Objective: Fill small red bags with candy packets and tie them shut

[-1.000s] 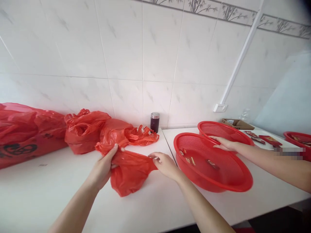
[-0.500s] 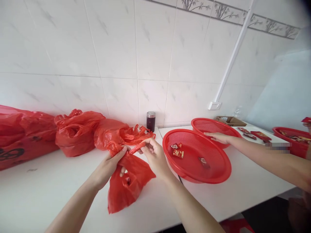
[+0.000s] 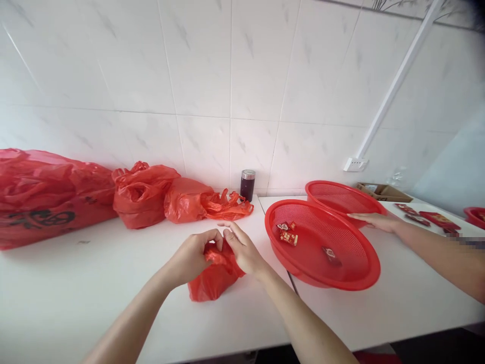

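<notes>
Nearest me, left hand [image 3: 193,255] and right hand [image 3: 242,248] both pinch small red bag [image 3: 212,275] on white table [image 3: 76,288]. Bare tabletop left. Red basket [image 3: 322,242] just right. Full red bags [image 3: 144,194] against wall.

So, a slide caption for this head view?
Both hands bunch a red bag beside a red basket.
</notes>
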Demonstrator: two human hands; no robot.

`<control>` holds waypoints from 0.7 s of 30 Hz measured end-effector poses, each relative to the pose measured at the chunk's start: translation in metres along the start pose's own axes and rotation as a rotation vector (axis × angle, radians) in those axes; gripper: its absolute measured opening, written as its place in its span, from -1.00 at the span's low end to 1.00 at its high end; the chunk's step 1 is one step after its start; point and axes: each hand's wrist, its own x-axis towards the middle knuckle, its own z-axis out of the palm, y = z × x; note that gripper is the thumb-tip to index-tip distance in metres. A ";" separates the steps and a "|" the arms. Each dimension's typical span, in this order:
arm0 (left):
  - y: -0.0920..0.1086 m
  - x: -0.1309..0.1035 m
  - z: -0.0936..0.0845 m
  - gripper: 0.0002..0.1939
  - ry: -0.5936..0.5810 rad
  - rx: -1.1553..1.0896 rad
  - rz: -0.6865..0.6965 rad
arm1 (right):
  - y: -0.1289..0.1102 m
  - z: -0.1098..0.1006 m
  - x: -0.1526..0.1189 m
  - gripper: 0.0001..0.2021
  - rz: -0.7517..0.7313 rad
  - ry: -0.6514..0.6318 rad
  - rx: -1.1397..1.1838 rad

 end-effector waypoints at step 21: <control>-0.060 -0.052 0.018 -0.63 0.272 0.045 -0.129 | 0.032 -0.014 -0.007 -0.74 0.054 0.387 -0.456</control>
